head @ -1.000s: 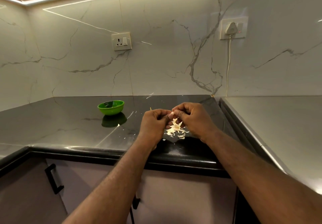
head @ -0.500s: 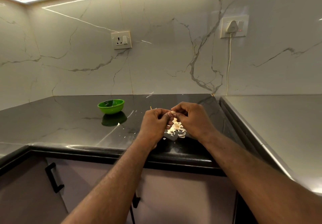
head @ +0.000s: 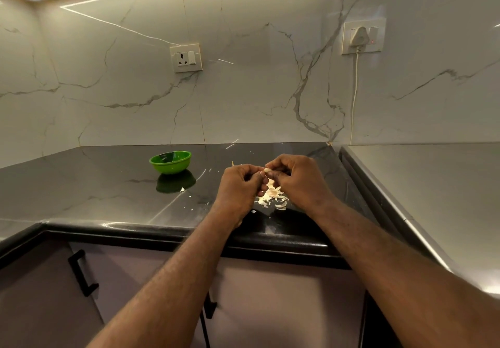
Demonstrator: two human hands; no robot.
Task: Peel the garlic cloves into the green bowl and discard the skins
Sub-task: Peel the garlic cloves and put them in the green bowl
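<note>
My left hand (head: 238,188) and my right hand (head: 296,182) meet above the black counter, fingers curled, and both pinch a small pale garlic clove (head: 267,170) between their fingertips. Most of the clove is hidden by the fingers. Under the hands lies a heap of pale garlic skins (head: 272,198). The green bowl (head: 170,162) stands on the counter to the left of my hands, a short way off; its inside looks dark and I cannot tell what it holds.
A small skin scrap (head: 182,189) lies near the bowl, with more flecks scattered across the black counter (head: 108,185). A grey steel surface (head: 433,198) adjoins on the right. Two wall sockets sit on the marble backsplash, and a white cable (head: 354,98) hangs from the right one.
Both hands stay together on the clove, with only small finger movements. The view has shifted slightly.
</note>
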